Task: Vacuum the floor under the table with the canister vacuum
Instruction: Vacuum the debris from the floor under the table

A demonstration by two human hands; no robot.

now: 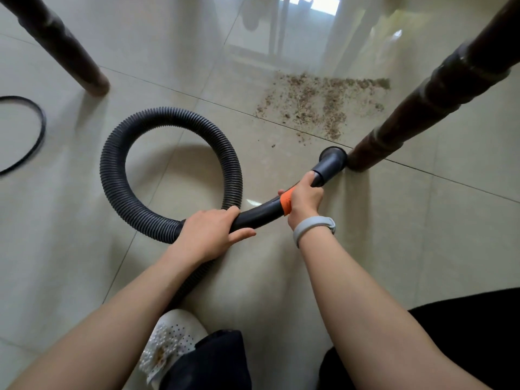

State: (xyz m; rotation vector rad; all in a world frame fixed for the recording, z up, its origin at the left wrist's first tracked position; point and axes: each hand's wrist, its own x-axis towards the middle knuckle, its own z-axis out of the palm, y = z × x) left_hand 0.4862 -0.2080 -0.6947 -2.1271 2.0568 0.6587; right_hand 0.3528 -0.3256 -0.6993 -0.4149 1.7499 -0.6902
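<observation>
we grip the curved black handle tube (261, 211) with both hands: our left hand (209, 232) wraps it where the ribbed hose (168, 175) joins, our right hand (304, 201) clenches it just past the orange band (286, 202). the nozzle (332, 161) sits on the tiled floor (422, 249) at about one o'clock from our right hand, touching the foot of the dark table leg (422, 102). brown crumbs (318, 105) lie scattered at twelve o'clock from the nozzle. the hose loops at nine o'clock. a second table leg (62, 43) stands at ten o'clock, with a thin black cord (39, 122) below it
</observation>
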